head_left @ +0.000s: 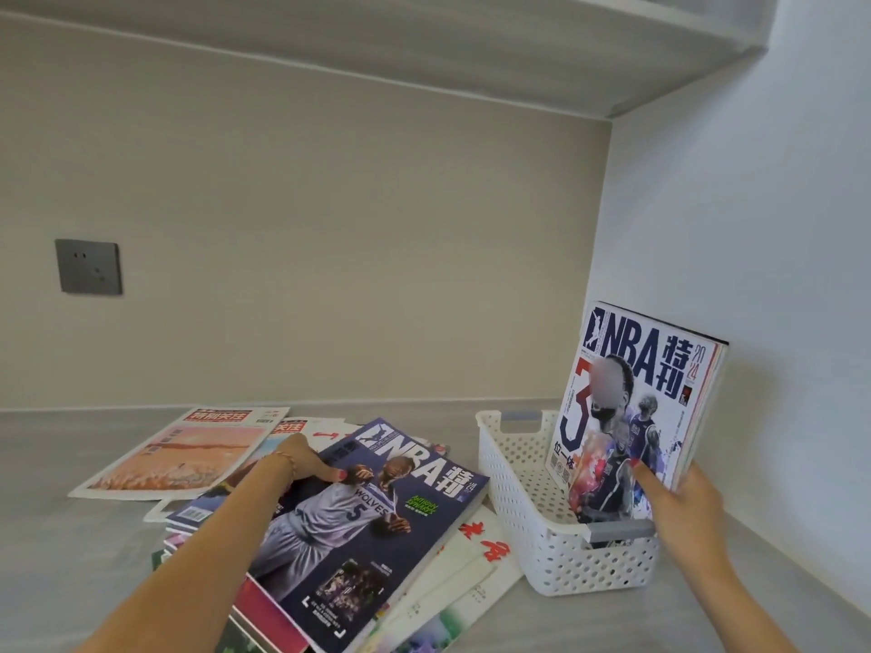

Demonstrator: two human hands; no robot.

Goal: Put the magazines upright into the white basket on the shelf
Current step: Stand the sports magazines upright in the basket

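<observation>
A white perforated basket point(511, 468) stands on the grey shelf at the right, close to the side wall. A white NBA magazine point(660, 379) stands upright in it with at least one more behind, gripped at the lower right edge by my right hand point(678, 497). A loose pile of magazines lies flat to the left of the basket. On top is a dark blue NBA magazine point(358, 534). My left hand point(306, 459) grips its left edge, thumb on the cover and fingers underneath.
Other magazines lie in the pile, among them an orange-covered one point(188, 457) at the far left and a white one with red characters point(476, 558) beside the basket. A grey wall socket point(88, 267) sits on the back wall. Another shelf board point(518, 54) runs overhead.
</observation>
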